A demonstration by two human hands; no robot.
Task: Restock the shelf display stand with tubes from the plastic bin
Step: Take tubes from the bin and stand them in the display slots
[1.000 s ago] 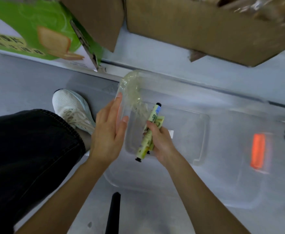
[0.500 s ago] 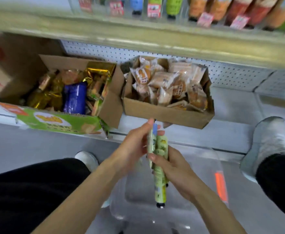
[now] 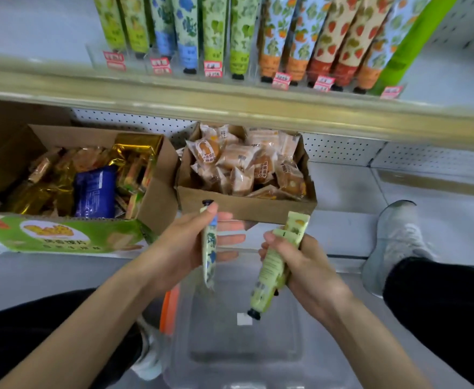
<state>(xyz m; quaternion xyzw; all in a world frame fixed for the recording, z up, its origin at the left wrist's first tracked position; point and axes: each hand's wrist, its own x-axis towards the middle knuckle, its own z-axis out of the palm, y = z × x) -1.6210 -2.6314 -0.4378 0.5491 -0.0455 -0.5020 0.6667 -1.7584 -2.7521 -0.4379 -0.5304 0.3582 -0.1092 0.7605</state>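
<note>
Between the thumb and outstretched fingers of the left hand (image 3: 185, 248) a blue-patterned tube (image 3: 210, 248) is pinched, black cap up, while the fingers of the right hand (image 3: 308, 265) curl round two green tubes (image 3: 272, 265), a black cap pointing down. Both hands hover above the clear plastic bin (image 3: 244, 346) on the floor, which has an orange latch (image 3: 170, 310). Higher up, the shelf display stand (image 3: 135, 63) holds rows of upright tubes.

Black trousers (image 3: 440, 310); pale grey-white mesh sneakers (image 3: 397, 237); forearms (image 3: 95, 318), left hand (image 3: 179, 248), right hand (image 3: 311, 268) bare
</note>
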